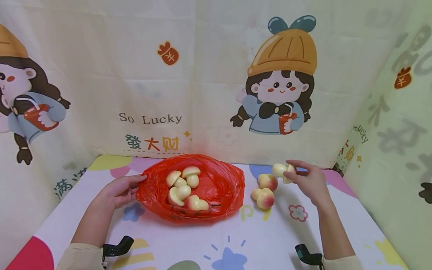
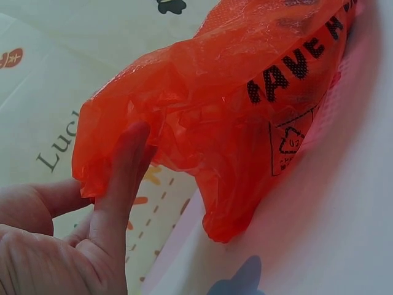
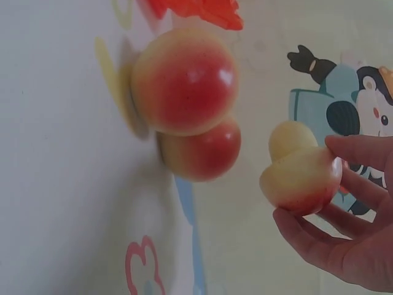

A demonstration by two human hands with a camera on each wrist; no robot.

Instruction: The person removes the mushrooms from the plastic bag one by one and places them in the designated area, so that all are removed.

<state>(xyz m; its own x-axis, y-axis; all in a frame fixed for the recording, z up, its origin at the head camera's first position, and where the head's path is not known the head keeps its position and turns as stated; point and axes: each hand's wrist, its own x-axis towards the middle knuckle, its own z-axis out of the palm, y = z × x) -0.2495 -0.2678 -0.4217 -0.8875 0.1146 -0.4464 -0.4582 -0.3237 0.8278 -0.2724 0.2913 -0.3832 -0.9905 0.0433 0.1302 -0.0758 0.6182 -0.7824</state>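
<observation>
A red plastic bag (image 1: 216, 214) lies with its mouth spread wide on the table. Inside it are several mushroom models (image 1: 180, 194), cream with some pinkish red caps. My left hand (image 1: 117, 191) grips the bag's left rim; in the left wrist view one finger shows through the thin film. Right of the bag, my right hand (image 1: 311, 185) holds another mushroom model (image 3: 304, 175) by its cap, stem pointing left in the head view, raised above the table. Two more red-and-cream mushroom models (image 1: 265, 198) rest on the table between the bag and that hand.
The table (image 1: 268, 254) wears a white cloth with coloured prints. Behind it hangs a pale curtain (image 1: 211, 89) with cartoon figures, and similar cloth closes off both sides. Dark wrist devices (image 1: 118, 248) sit on both forearms.
</observation>
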